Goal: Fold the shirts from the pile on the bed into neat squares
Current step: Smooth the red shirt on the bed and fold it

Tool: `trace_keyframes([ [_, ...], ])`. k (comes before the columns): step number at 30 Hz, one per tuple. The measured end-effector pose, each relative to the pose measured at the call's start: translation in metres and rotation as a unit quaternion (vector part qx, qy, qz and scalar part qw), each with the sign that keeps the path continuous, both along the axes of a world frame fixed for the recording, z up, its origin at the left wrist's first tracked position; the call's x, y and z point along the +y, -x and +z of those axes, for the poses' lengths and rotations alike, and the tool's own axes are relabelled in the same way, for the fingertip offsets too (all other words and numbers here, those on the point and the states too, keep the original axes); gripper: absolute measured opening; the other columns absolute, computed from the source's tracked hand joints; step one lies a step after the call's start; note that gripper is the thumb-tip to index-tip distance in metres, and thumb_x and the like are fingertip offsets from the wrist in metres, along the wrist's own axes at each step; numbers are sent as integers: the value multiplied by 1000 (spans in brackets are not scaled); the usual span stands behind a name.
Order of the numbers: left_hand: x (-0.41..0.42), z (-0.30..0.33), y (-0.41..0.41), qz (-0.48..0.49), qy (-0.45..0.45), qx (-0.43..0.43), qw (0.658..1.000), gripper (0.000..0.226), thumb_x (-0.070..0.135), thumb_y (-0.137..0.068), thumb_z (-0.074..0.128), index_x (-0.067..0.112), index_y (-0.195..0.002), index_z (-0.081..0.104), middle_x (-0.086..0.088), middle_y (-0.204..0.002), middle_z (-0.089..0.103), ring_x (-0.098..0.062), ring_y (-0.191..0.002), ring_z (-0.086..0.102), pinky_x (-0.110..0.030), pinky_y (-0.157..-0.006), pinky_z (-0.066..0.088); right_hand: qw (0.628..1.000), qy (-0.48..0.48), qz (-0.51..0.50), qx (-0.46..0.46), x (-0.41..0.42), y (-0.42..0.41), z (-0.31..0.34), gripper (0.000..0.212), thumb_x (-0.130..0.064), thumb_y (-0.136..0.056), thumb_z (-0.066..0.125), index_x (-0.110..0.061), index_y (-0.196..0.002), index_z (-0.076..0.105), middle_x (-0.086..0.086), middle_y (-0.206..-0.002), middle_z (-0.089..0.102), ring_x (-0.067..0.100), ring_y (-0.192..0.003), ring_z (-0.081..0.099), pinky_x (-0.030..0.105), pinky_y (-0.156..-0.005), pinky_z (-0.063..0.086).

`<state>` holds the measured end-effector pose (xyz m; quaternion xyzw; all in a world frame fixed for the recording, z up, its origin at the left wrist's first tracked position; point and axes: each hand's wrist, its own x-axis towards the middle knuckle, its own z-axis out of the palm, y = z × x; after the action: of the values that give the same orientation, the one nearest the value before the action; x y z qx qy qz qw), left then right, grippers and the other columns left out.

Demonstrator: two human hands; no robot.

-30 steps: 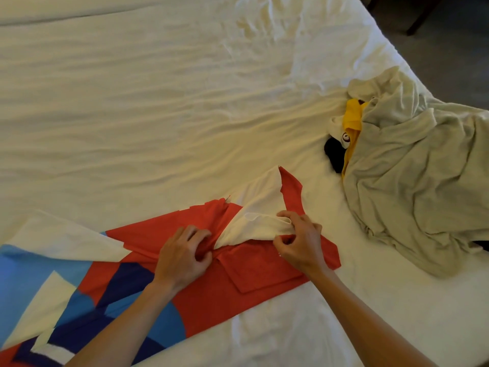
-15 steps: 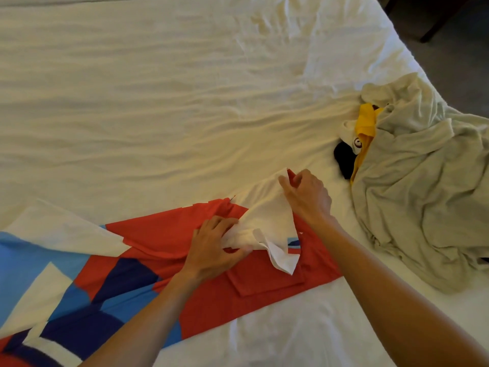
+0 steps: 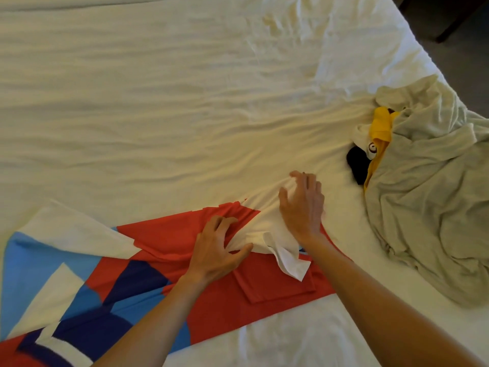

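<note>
Wide bed (image 3: pixel 158 107), cream sheet rumpled in long creases, dark floor (image 3: pixel 455 27) off its far right corner. The shirt (image 3: pixel 164 239), red with blue, navy and white blocks, lies flat across the near side. Left hand (image 3: pixel 214 250) bears down on it, fingers curled, bunching the white sleeve (image 3: pixel 267 234) under fingers and thumb. Right hand (image 3: pixel 303 205) lies over that sleeve's far end, fingers loose and spread, gripping nothing. The pile (image 3: pixel 428 186), grey with yellow and black poking out, sits well apart at the right edge.

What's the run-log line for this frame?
step: smoothing sleeve | left hand: pinches white sleeve | right hand: open, flattening it | pile: unfolded
</note>
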<state>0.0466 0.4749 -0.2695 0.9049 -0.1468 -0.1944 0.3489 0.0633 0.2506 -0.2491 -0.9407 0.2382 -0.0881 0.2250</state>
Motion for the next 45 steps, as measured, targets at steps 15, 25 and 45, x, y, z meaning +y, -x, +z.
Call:
trace_keyframes([
  [15,244,26,-77,-86,-367,-155,913,20,18,-75,55,18,-92,66,-1,-94,63,-28,-96,63,-55,-93,36,926,-58,359,103,230,17,-15,29,-39,-73,61,-22,-97,66,-4,-93,63,25,-87,61,40,-69,45],
  [25,304,69,-78,-13,-443,-253,860,15,18,-75,68,12,-88,68,-3,-90,67,-34,-114,56,-72,-108,10,926,-80,364,66,247,11,-13,18,-11,-74,66,-15,-92,69,-1,-85,61,28,-81,60,40,-65,47],
  [45,383,24,52,53,-370,-264,889,28,-7,-64,77,11,-84,68,-8,-84,62,-33,-74,58,-40,-65,39,922,65,381,4,213,62,-20,28,-11,-68,56,-14,-93,67,3,-91,59,32,-79,58,42,-63,49],
])
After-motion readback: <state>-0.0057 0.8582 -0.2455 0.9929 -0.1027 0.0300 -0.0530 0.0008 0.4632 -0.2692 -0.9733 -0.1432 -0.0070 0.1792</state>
